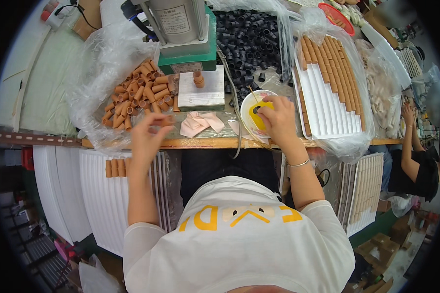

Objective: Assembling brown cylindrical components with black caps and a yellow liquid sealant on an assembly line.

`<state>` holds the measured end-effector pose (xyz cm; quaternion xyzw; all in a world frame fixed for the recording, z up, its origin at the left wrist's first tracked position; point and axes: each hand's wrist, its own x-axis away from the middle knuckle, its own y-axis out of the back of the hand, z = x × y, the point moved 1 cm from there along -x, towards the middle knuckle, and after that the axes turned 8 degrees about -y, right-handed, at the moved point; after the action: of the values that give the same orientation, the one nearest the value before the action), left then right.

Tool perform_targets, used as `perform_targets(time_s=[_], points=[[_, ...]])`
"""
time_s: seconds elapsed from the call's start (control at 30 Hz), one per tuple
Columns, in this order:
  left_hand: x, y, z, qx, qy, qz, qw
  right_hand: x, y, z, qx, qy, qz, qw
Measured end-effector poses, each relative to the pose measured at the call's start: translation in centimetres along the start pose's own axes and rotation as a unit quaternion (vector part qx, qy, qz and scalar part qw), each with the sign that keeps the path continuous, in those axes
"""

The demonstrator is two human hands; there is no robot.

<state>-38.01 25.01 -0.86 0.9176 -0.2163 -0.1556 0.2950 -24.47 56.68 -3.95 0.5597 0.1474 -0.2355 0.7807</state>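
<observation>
My left hand (150, 133) is near the table's front edge, pinching a short orange-brown tube (168, 120) at its fingertips, slightly blurred. My right hand (280, 122) holds a small black plastic fitting (256, 110) over a white bowl (247, 99) with yellow contents (255, 120). A thin stick (252, 93) leans in that bowl. Between the hands, a crumpled pale pink cloth (200, 124) lies in front of a green and grey press (187, 57). Another orange-brown tube piece (198, 79) stands upright on the press's metal block (213, 90).
Loose orange-brown tubes (141, 93) are heaped left of the press on plastic sheeting. Black fittings (247, 41) pile up behind the bowl. To the right, a white ribbed tray (322, 110) carries rows of tubes. A cable (235, 93) hangs over the edge. A co-worker (415, 161) is at far right.
</observation>
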Motion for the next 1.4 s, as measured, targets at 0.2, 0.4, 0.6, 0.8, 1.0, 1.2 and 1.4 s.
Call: perform_targets(time_s=[0.2,0.4,0.6,0.8,1.0,1.2,1.4], points=[[-1.0,-7.2,-4.1,0.274,-0.047,0.057,0.959,0.2,0.9,0.1,-0.053,-0.059,0.006,0.997],[-2.4,-10.1,-7.5,0.158,-0.15,0.074,0.973,-0.9,4.5,2.6,-0.336,-0.127,-0.026,0.933],[-2.9,-12.2,-8.6,0.107,-0.224,0.062,0.967,-0.8,5.2,3.6,-0.127,-0.039,-0.037,0.99],[-2.8,-12.4,-7.2,0.202,-0.106,0.079,0.97,-0.5,7.3,-8.0,-0.093,-0.289,-0.183,0.935],[-2.8,-11.7,-6.4,0.266,-0.043,0.084,0.959,-1.3,7.1,-20.6,0.263,-0.448,-0.072,0.852],[-3.5,-11.0,-5.3,0.308,-0.028,0.049,0.95,-0.3,7.2,-17.7,0.08,-0.371,-0.158,0.912],[-3.8,-9.0,-5.6,0.255,-0.021,0.092,0.962,-3.0,3.7,1.8,-0.154,-0.03,0.043,0.987]])
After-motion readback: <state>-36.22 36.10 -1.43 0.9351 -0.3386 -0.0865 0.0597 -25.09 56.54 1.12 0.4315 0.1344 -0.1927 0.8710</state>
